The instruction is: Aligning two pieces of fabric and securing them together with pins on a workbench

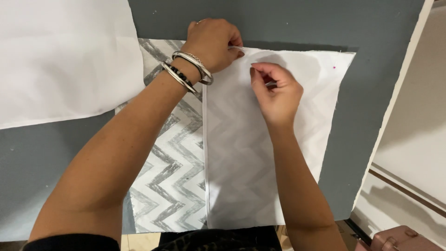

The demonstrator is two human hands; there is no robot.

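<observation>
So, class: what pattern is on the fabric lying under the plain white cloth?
Grey and white zigzag chevrons on the patterned fabric, clearest in the head view.

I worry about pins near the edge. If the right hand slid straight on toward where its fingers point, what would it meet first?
Probably the left hand, pinching the white fabric at its top edge; the right hand points up-left toward it.
</observation>
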